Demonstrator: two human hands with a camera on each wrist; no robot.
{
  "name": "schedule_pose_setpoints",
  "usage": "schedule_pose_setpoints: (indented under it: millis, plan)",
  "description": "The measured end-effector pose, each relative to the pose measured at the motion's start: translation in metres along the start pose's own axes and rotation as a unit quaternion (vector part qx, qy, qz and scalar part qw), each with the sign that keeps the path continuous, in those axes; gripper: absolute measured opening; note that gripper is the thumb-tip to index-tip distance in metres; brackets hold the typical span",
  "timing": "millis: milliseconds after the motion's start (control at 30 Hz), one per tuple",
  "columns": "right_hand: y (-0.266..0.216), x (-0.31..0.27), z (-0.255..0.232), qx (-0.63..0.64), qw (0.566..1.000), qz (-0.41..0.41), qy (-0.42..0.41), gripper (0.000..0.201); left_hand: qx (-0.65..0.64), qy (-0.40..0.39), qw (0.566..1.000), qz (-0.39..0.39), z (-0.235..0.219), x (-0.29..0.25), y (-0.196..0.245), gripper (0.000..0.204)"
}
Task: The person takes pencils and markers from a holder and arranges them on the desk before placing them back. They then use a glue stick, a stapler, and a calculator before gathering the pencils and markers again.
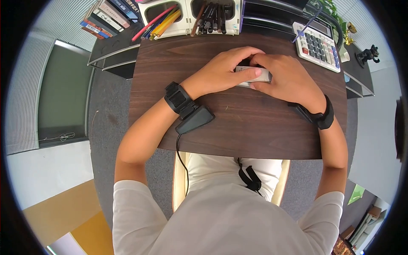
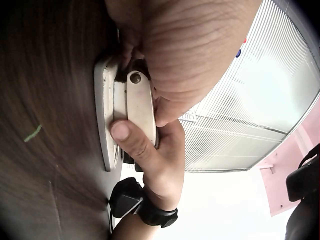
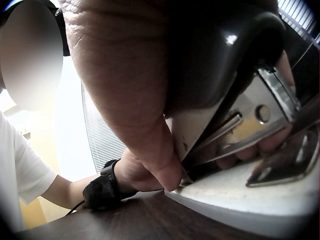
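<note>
A pale stapler point(image 1: 265, 76) with a black front end stands on the dark wooden desk, between both hands. My left hand point(image 1: 223, 71) grips its left end, the thumb laid along the top. From the other side my right hand point(image 1: 291, 76) holds it, thumb at the near side and fingers bent over the far side. In the left wrist view, the stapler's arm point(image 2: 141, 107) with its round pivot pin shows above the base point(image 2: 104, 115). The right wrist view shows the metal staple magazine point(image 3: 250, 112) raised above the base's metal plate point(image 3: 285, 165).
A white calculator point(image 1: 316, 46) lies at the back right of the desk point(image 1: 238, 127). White holders with colored pencils point(image 1: 165, 23) and dark pens point(image 1: 211, 19) stand along the back. Books point(image 1: 108, 19) sit at the far left. A black cable point(image 1: 182, 159) hangs from the left wrist device.
</note>
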State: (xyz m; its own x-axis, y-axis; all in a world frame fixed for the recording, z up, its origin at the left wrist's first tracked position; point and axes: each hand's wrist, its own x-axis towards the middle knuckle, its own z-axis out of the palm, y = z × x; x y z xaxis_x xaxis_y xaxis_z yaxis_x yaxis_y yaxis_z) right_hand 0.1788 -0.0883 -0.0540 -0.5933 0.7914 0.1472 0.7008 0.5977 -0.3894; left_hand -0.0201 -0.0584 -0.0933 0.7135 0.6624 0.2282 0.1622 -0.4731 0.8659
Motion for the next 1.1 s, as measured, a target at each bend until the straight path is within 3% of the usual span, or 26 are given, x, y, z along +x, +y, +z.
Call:
schedule_pose_setpoints:
  millis: [333, 1100]
  plan:
    - [-0.0008, -0.0004, -0.0018, -0.023, 1.000, 0.012, -0.018, 0.039, 0.005, -0.003, 1.000, -0.004, 0.0001, 0.0005, 0.0010, 0.047]
    - [-0.0003, -0.0002, -0.0002, -0.011, 1.000, -0.002, -0.002, 0.034, 0.010, -0.001, 1.000, 0.001, -0.0002, 0.0001, 0.0003, 0.047]
